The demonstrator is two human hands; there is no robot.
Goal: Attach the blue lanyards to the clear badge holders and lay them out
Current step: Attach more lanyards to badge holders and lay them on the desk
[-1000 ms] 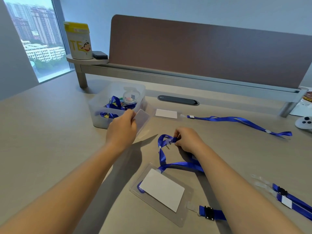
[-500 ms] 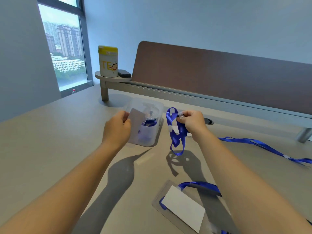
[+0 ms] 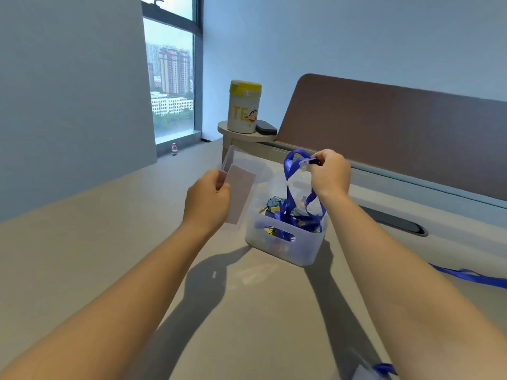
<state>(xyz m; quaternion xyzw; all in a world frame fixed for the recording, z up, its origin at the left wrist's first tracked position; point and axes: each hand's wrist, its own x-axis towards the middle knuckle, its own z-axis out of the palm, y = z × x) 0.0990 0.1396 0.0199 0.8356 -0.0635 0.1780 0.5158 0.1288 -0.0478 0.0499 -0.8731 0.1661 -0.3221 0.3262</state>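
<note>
Both forearms were bare from elbow to wrist, with no sleeve in view. The left hand (image 3: 207,199) and the right hand (image 3: 330,172) wore no gloves, rings or watch

The scene is bright with daylight from the window (image 3: 172,78) at upper left. The forearms cast long, dark shadows across the desk (image 3: 82,242) toward the viewer. The plastic bin (image 3: 285,242) glows softly, translucent. Wide-angle distortion bends the wall edges and stretches the arms near the bottom corners. Fine detail looks slightly soft throughout.
</note>
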